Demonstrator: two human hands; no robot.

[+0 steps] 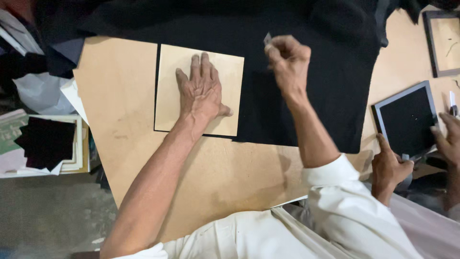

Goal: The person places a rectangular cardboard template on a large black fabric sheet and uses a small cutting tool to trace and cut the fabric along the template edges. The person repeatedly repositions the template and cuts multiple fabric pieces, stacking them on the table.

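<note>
Work surface: a broad tan board table (124,115), matt and scuffed, smooth enough that a sheet would likely slide on it unless pinned.

Black cloth (316,72): a large, soft, felt-like sheet draped over the far half of the table, its near edge lying straight and its far part bunched in folds. Judge it light and limp; it will probably wrinkle or creep if you pull it one-handed, so hold it flat under a weight and handle it by the edge.

Square board (172,81): a thin, pale, flat panel with crisp corners, lying left of centre on the cloth, a narrow black margin showing along its left and near sides. It looks stiff, light and rather slick; press down on its face, or lift it by two opposite edges.

Your left hand (201,93) lies open, palm down, fingers spread, flat on the square board and gripping nothing.

Your right hand (287,60) is closed in a pinch around a small grey blade-like piece (267,38), just beyond the board's far right corner, over the cloth. Thin and probably sharp: keep fingertips behind its edge.

At right, a co-worker's hands (390,165) hold a dark-filled grey frame (407,120); another frame (443,43) lies farther off. At left, a stack of pale sheets topped with black cloth (45,141).
</note>
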